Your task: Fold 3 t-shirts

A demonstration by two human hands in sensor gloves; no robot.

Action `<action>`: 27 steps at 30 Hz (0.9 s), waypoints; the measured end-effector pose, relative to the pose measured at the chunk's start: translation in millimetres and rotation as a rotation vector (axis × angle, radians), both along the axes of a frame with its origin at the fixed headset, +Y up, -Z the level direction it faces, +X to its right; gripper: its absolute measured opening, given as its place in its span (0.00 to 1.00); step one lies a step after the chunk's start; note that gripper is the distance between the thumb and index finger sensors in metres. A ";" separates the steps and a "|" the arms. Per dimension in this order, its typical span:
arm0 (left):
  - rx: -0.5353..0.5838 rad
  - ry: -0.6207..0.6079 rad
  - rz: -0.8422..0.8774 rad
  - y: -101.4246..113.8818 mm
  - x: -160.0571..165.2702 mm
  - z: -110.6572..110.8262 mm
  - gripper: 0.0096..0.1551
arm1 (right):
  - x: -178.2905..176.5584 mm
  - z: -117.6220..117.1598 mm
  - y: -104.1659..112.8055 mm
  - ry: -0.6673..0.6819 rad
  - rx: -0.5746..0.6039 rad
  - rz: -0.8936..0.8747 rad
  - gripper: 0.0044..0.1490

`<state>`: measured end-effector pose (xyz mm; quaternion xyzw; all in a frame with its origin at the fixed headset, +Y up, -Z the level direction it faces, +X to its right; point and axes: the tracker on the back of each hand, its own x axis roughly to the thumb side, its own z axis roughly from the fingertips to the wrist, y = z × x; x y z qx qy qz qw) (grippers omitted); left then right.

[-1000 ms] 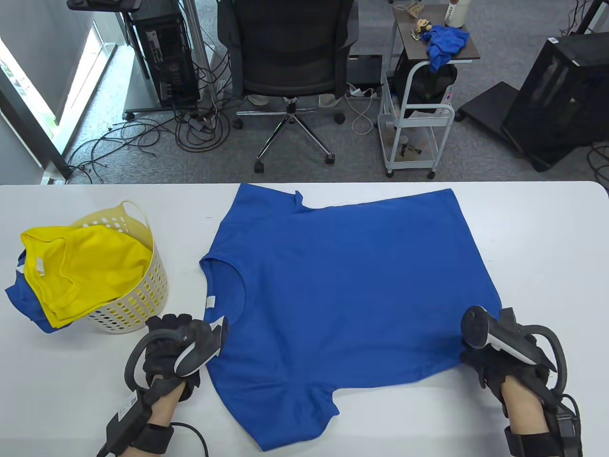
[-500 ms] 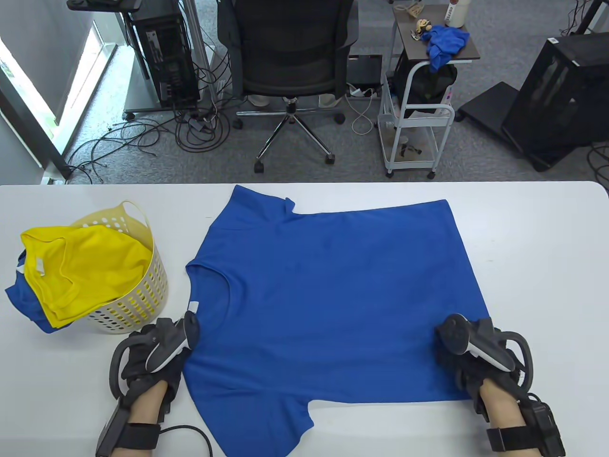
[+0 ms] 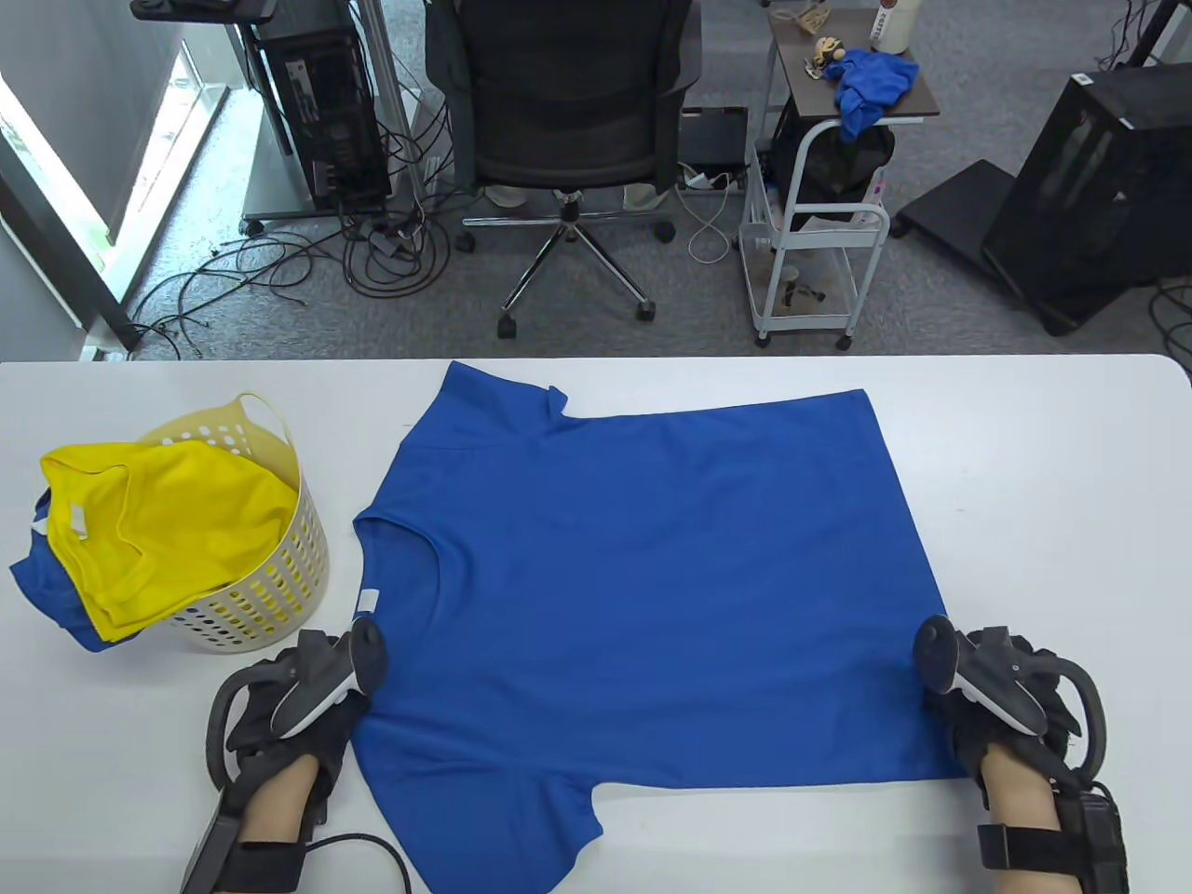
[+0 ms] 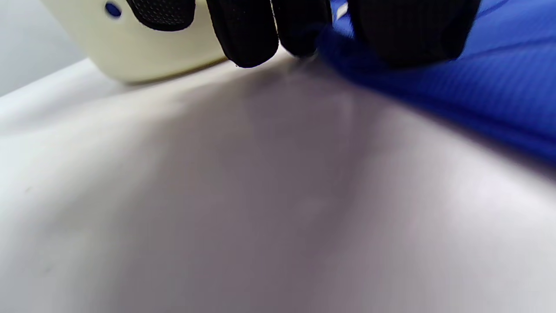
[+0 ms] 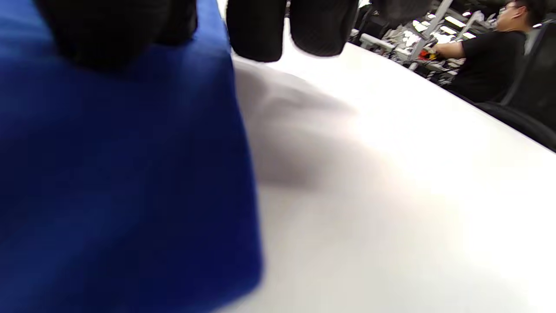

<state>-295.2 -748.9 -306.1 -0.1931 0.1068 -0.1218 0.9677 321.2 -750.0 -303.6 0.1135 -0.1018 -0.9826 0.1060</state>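
Observation:
A blue t-shirt [image 3: 643, 577] lies spread flat on the white table [image 3: 1052, 521], collar to the left, hem to the right. My left hand [image 3: 307, 698] grips its near shoulder edge beside the collar; the left wrist view shows the fingers [image 4: 247, 39] on blue cloth [image 4: 456, 91]. My right hand [image 3: 987, 698] grips the near hem corner; the right wrist view shows fingers [image 5: 260, 30] over the blue cloth [image 5: 121, 174]. A yellow t-shirt [image 3: 158, 531] and another blue one [image 3: 51, 596] hang out of the cream basket [image 3: 270, 596].
The basket stands at the table's left, close to my left hand. Beyond the far table edge are an office chair [image 3: 568, 121] and a white trolley [image 3: 819, 233] with a blue cloth [image 3: 871, 84] on top.
Both hands have dragged the blue shirt leftward and toward the near edge. It now lies flatter, with the near sleeve smoothed.

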 end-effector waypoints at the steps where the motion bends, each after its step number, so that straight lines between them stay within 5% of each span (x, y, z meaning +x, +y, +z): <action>1: 0.003 0.005 0.031 -0.1 -1.9 0.2 0.33 | -0.3 -0.5 -1.0 -0.005 0.010 -0.026 0.32; 9: 0.127 0.046 0.030 -1.9 -13.0 -1.1 0.21 | 3.6 -1.3 -2.2 -0.019 0.003 -0.021 0.25; 11: 0.213 0.058 0.026 10.7 -17.3 0.7 0.22 | 6.5 1.7 10.9 -0.034 0.131 -0.024 0.25; 13: 0.484 0.074 0.129 37.0 -20.7 10.1 0.23 | 7.2 13.0 38.6 -0.078 0.463 -0.078 0.25; 15: 0.670 0.058 0.157 52.6 -19.4 19.9 0.23 | 5.0 23.2 53.4 -0.088 0.642 -0.046 0.25; 17: 0.601 0.027 0.096 53.1 -17.9 22.2 0.23 | 5.1 22.8 51.6 -0.043 0.568 0.002 0.25; 18: 0.516 0.022 0.072 49.2 -17.0 20.7 0.23 | 5.8 18.6 46.1 -0.021 0.446 -0.011 0.25; 20: 0.132 0.065 0.017 29.9 -15.9 14.0 0.23 | 9.2 8.1 22.5 0.000 -0.024 -0.109 0.25; 21: 0.063 0.074 0.012 24.2 -15.9 13.4 0.24 | 10.1 8.1 16.4 -0.007 -0.081 -0.137 0.25; 27: 0.099 0.052 0.005 13.8 -9.3 8.6 0.30 | 10.0 8.3 18.5 0.015 0.056 -0.181 0.39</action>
